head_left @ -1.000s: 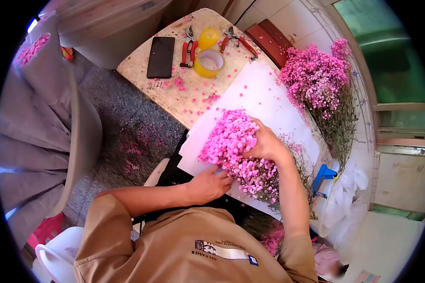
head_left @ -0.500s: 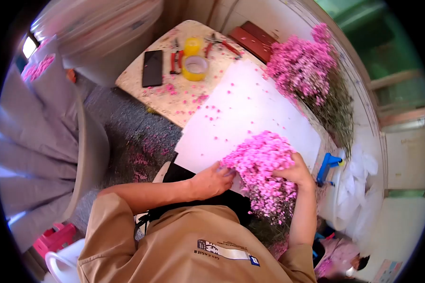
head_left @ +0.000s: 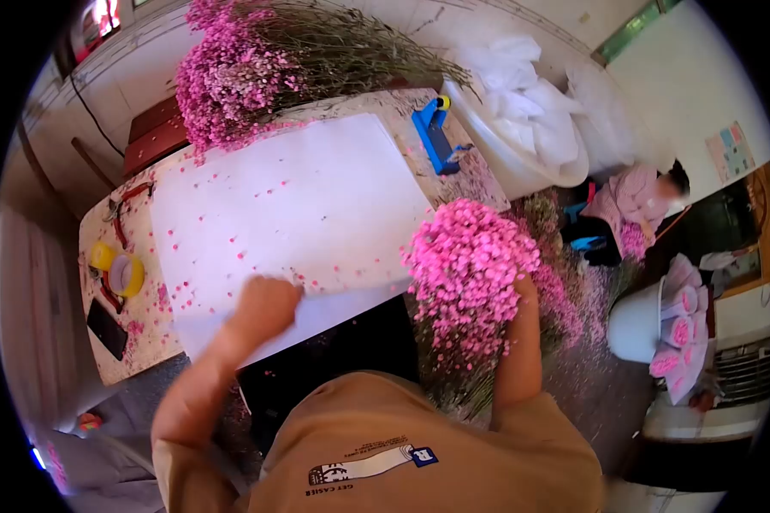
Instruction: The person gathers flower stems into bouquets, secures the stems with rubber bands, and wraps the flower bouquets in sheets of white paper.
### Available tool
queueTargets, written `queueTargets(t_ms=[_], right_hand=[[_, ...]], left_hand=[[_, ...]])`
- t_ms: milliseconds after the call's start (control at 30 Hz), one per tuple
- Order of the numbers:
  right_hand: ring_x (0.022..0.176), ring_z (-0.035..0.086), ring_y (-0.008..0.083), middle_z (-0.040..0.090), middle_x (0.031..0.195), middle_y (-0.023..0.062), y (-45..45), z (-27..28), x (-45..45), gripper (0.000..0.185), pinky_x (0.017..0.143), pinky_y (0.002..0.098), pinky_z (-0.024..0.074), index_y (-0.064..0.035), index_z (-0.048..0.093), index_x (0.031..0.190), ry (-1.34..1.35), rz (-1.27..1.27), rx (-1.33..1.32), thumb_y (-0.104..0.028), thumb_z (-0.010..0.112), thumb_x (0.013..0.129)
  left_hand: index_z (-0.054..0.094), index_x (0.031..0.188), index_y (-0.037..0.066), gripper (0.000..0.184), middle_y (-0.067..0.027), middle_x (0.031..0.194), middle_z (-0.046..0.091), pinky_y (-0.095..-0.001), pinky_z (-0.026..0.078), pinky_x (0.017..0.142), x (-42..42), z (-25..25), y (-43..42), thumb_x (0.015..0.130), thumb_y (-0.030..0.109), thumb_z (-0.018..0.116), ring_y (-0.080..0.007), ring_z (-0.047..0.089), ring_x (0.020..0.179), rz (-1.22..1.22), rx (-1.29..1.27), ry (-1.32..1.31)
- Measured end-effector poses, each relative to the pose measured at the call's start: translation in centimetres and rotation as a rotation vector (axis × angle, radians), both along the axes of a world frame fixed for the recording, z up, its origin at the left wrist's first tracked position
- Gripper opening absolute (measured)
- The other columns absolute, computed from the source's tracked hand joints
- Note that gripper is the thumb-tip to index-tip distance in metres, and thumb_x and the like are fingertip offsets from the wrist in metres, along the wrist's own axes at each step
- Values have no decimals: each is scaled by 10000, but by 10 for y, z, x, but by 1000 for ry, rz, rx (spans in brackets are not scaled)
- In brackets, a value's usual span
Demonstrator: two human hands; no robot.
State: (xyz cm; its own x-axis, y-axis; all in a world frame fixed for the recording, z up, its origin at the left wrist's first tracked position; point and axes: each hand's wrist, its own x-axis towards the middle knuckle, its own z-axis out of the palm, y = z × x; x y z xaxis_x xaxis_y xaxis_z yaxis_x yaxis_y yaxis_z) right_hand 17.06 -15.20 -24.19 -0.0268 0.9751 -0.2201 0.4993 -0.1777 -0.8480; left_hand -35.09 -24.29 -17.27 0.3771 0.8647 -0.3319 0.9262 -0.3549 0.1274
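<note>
My right hand (head_left: 526, 292) holds a bunch of pink flowers (head_left: 466, 274) off the table's front right side; the blooms hide part of the fingers. Over the front edge of the white paper (head_left: 291, 201), my left hand (head_left: 269, 306) has its fingers curled, slightly blurred, and whether it pinches anything is too small to tell. Loose pink petals are scattered over the paper. A larger pile of pink flowers (head_left: 239, 77) with long stems lies along the table's back edge.
The table (head_left: 154, 342) bears a phone (head_left: 107, 328), tape (head_left: 126, 274), red-handled pruners (head_left: 118, 224) and a blue tape dispenser (head_left: 435, 137). Behind is a tub (head_left: 522, 184) with white plastic. At right sit a person (head_left: 629, 201) and a white bucket (head_left: 637, 321) near wrapped bouquets (head_left: 680, 329).
The view has swung right. My right hand has carried the bunch off the paper to the right, and my left hand has parted from it and moved over the paper's front edge.
</note>
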Motion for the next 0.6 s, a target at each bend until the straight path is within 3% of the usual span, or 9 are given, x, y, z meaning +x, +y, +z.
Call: queueTargets(t_ms=[100,200,267,300,333,400,433,533,600], right_hand=[[953,610,193,672,1114,84,0,-18,28,601,796,366,482,-10,637,1224,-2,-120,-35,-150,873,689],[886,618,190,684,1056,81,1,-27,53,543,730,367,491,-12,657,1186,-19,-218,-62,-159,864,706],[841,624,188,692,1018,79,-5,-33,64,504,685,368,497,-14,670,1161,-38,-268,-82,-164,858,717],[819,626,187,696,998,78,-7,-35,68,486,663,368,500,-15,677,1148,-48,-290,-92,-167,855,723],[797,629,186,700,979,77,-9,-35,68,467,641,368,503,-16,683,1136,-58,-307,-92,-170,852,728],[798,647,202,708,967,96,-9,-21,64,390,640,380,513,-21,703,1059,-87,-315,-53,-196,841,739],[809,645,210,706,976,100,-6,-11,64,399,653,382,511,-21,700,1064,-115,-319,-28,-200,841,737],[843,640,235,700,1004,114,1,29,64,424,693,390,506,-20,690,1079,-215,-326,81,-213,840,731],[865,637,251,696,1023,123,1,68,63,442,720,395,503,-20,683,1088,-312,-326,167,-221,839,727]], left_hand=[[741,955,59,218,-126,1016,724,-484,513,882,-83,11,95,785,61,604,-346,645,1055,-43,83,-244],[724,979,12,313,-199,971,719,-465,532,837,-104,139,118,740,-75,543,-392,676,921,149,386,-151],[697,1062,-34,268,-213,973,730,-445,531,813,-120,186,97,858,-69,527,-373,695,899,-14,849,-406],[693,1096,-39,216,-222,963,727,-416,530,789,-87,236,74,946,-12,540,-355,699,876,251,665,-195],[694,1099,-34,185,-215,940,723,-398,533,762,-80,242,50,986,46,572,-343,701,826,281,843,-120],[701,1126,-7,184,-181,920,732,-372,543,694,-99,218,21,991,68,600,-295,707,755,-63,1145,-67],[699,1124,19,184,-144,954,740,-334,544,663,-77,212,-10,963,32,612,-254,710,750,56,1062,177],[653,1052,48,244,-80,802,617,-365,503,685,-20,158,-40,834,-47,601,-235,625,737,133,872,51],[644,1083,33,315,-114,873,666,-388,505,701,-5,107,-38,812,-96,546,-281,647,788,174,782,14]])
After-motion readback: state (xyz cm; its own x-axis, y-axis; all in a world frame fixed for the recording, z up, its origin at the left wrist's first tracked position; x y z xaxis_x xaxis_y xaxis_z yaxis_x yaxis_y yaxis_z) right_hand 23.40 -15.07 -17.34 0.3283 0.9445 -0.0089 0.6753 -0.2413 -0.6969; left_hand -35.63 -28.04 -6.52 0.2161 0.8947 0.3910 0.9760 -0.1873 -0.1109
